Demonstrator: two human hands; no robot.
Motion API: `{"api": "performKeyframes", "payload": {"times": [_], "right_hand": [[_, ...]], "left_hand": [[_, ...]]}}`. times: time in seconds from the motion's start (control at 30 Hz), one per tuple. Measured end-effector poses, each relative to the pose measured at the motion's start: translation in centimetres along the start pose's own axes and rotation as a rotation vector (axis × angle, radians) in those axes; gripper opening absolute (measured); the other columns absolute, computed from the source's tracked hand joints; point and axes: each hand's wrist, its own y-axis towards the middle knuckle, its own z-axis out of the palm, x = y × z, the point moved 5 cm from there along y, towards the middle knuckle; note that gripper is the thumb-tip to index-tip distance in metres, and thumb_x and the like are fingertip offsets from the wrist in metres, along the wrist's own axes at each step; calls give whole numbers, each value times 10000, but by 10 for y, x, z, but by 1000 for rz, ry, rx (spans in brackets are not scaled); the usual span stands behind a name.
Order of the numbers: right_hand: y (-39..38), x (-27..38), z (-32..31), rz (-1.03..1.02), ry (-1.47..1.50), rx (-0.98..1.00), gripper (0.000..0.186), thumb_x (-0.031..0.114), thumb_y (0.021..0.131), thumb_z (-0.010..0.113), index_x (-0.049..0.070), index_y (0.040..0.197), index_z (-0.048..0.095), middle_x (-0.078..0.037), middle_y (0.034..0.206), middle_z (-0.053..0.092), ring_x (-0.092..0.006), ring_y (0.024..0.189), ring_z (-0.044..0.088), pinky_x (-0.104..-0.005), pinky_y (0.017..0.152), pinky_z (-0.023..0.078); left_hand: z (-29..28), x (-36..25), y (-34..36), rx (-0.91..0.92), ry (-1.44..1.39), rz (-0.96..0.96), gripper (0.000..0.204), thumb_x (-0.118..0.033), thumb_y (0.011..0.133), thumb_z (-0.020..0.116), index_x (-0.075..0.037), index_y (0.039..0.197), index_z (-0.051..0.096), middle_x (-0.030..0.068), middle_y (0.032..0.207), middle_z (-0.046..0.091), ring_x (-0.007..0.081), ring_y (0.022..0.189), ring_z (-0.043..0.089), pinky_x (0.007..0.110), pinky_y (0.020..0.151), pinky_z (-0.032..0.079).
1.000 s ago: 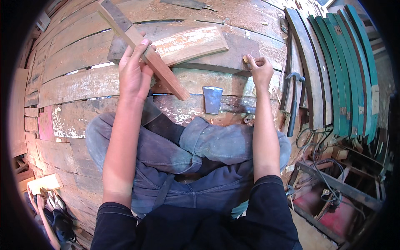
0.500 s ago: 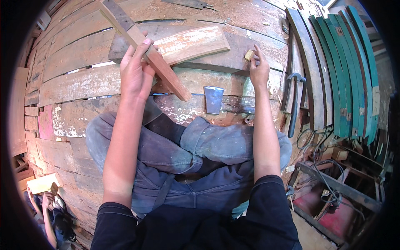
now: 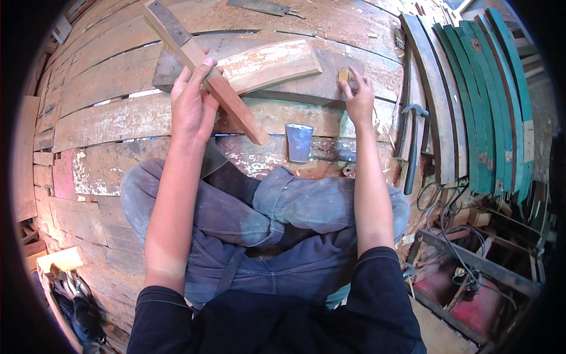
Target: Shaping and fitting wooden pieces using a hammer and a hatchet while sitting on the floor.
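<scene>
My left hand [image 3: 193, 103] is closed round a reddish-brown wooden bar [image 3: 227, 106], tilted from upper left to lower right, its far end notched to a thinner section. My right hand [image 3: 358, 99] pinches a small yellowish block [image 3: 343, 75] between thumb and fingers, over the right end of a thick dark plank [image 3: 289, 88]. On that plank lies a shorter wood piece [image 3: 271, 64] with flaking white paint. Between my forearms, near my crossed legs, an axe head [image 3: 299, 143] rests on the boards, its dark handle pointing right.
A claw hammer [image 3: 414, 141] lies at the right beside long grey wooden strips [image 3: 436, 88] and a stack of green-painted slats [image 3: 492, 106]. Cables [image 3: 454, 236] tangle at the lower right. Another person [image 3: 73, 301] sits at the lower left near a bright board [image 3: 62, 259].
My right hand has moved slightly left with the small block, which has turned in the fingers. My left hand and the bar have hardly moved. The other person's hands have shifted.
</scene>
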Motion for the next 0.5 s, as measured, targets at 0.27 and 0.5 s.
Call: {"api": "performKeyframes", "payload": {"times": [0.27,0.5], "right_hand": [[-1,-4,-2,146,266,129,307,17,811,672,20,1111,610,-144,1016,683,-248,780,664,-350,721,515],[-5,3,-6,40,149,90,305,30,814,672,22,1117,638,-153,989,666,-268,767,650,-353,729,514]], "left_hand": [[-2,0,0,0,7,3,464,-144,932,604,7,1340,443,55,959,581,141,903,597,322,803,531],[-3,2,-5,-7,7,-19,456,-152,931,605,2,1332,452,51,944,580,138,893,593,327,792,529]]}}
